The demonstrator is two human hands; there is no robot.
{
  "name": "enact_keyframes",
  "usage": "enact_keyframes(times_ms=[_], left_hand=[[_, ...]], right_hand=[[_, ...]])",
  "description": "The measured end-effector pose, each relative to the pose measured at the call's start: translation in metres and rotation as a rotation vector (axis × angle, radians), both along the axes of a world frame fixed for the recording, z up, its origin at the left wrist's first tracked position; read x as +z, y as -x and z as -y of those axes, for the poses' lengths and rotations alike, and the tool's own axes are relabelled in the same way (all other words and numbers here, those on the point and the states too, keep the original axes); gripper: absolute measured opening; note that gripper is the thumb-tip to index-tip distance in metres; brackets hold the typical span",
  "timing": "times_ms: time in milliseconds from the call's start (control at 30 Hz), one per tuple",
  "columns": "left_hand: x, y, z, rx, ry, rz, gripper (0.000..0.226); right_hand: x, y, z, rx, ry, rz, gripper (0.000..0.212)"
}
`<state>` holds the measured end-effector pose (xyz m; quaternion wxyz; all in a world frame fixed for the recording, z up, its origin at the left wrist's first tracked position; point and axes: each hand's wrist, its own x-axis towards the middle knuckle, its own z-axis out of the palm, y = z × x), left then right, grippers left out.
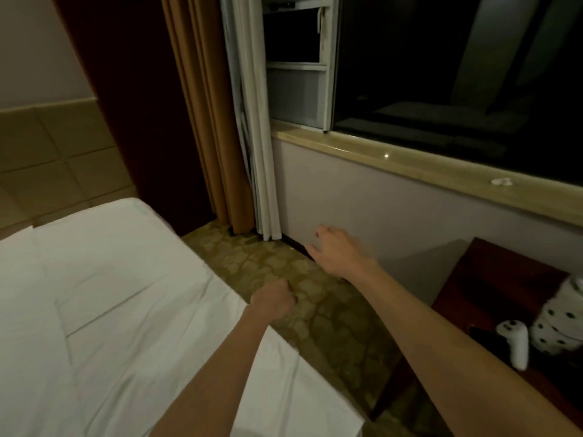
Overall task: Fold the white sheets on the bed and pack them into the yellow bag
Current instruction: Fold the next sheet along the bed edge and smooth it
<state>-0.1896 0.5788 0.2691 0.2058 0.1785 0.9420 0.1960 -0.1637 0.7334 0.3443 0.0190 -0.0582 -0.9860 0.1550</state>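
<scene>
Bed [47, 357], lower left, is carrying the white sheets [126, 294], which are lying spread and creased across it, their near edge running diagonally beside the patterned floor [331, 310]. The yellow bag is not appearing in this view. The window wall is standing ahead, with curtains [220, 121] at its left end; a dark wooden counter [504, 279] at right is bearing a spotted white bundle [555, 329] and a small white controller [514, 342].

The left hand [276, 302] is hanging at the sheet's edge with fingers curled into a clenched grip; whether it is pinching cloth cannot be told. The right hand [342, 250] is reaching over the floor, well apart from the sheet, its grip released and fingers spread.

Judged step: gathering an edge to begin a fold. Doing it well probably means taking two corners of one edge, one in each hand, lifting the cloth taut, and keeping it from trailing onto the floor.
</scene>
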Motion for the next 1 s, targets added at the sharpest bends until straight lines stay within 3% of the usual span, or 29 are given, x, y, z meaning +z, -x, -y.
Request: enact_keyframes(times_ms=[200, 333, 433, 667, 800, 1000], left_hand=[[0.038, 0.068, -0.024, 0.036, -0.075, -0.085, 0.03], [0.071, 0.107, -0.051, 0.093, -0.123, -0.212, 0.032], [0.08, 0.134, -0.065, 0.189, -0.121, -0.306, 0.032], [0.078, 0.172, -0.094, 0.462, -0.079, -0.313, 0.029], [0.061, 0.169, -0.101, 0.603, -0.035, -0.225, 0.03], [0.021, 0.141, -0.089, 0.648, 0.093, -0.09, 0.031]], right_hand=[[-0.061, 0.001, -0.026, -0.001, -0.016, 0.22, 0.027], [-0.091, 0.026, -0.053, 0.069, -0.076, 0.345, 0.047], [-0.103, 0.065, -0.076, 0.136, -0.097, 0.416, 0.05], [-0.085, 0.161, -0.118, 0.356, -0.051, 0.303, 0.033], [-0.07, 0.207, -0.104, 0.447, 0.043, 0.283, 0.049], [-0.022, 0.248, -0.062, 0.584, -0.024, 0.121, 0.042]])
